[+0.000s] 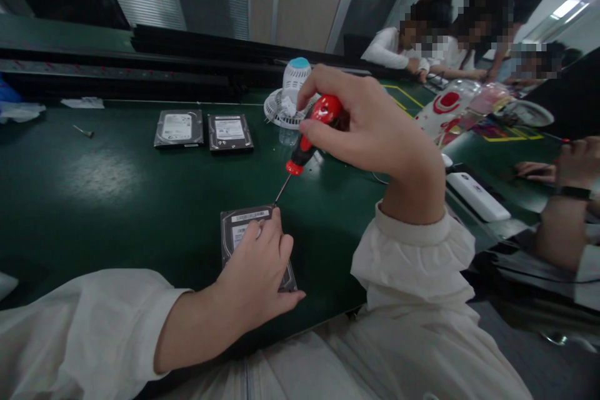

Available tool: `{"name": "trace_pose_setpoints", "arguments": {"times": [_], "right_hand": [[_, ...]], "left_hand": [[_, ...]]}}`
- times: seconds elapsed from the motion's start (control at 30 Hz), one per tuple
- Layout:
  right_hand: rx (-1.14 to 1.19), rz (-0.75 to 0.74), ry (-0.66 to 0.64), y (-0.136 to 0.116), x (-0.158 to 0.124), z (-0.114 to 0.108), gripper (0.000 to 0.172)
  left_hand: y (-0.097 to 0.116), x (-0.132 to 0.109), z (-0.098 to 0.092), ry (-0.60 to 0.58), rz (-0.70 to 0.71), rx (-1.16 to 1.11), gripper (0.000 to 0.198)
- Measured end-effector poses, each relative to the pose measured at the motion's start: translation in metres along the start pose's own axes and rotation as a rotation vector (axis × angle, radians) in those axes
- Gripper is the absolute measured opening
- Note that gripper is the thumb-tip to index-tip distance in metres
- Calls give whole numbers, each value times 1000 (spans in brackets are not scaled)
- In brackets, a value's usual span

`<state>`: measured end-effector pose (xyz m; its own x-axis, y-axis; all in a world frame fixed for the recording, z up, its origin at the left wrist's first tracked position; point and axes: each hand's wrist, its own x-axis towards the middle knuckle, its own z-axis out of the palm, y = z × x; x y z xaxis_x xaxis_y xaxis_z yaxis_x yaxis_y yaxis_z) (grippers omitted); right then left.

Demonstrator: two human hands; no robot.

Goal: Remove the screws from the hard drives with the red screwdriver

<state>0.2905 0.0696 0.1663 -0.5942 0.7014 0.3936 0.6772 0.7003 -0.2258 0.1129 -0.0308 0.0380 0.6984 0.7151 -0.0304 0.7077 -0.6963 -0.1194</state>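
The left hand lies spread across one rectangular metal hard drive on the green tabletop; the right hand grips one glossy red-and-black screwdriver, its thin metal shaft at the drive's far corner. Beyond sit two labelled drives, then one slotted white plastic dome.

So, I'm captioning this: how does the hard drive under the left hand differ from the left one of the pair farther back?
The near drive is partly covered by the left hand; the back-left drive is uncovered. The screwdriver has its tip at the near drive's far right corner; no tool touches the back-left drive. Both are dark with white labels and lie on the green table.
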Motion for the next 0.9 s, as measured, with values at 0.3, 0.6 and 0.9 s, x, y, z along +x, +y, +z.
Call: {"name": "trace_pose_setpoints", "arguments": {"times": [0.3, 0.6, 0.9], "right_hand": [[3, 19, 12, 0, 0, 0, 24], [-7, 35, 27, -1, 0, 0, 22], [29, 54, 24, -1, 1, 1, 33]], "left_hand": [[1, 1, 0, 1, -5, -18, 80], [1, 2, 2, 28, -4, 4, 80], [0, 1, 2, 24, -3, 2, 82]]}}
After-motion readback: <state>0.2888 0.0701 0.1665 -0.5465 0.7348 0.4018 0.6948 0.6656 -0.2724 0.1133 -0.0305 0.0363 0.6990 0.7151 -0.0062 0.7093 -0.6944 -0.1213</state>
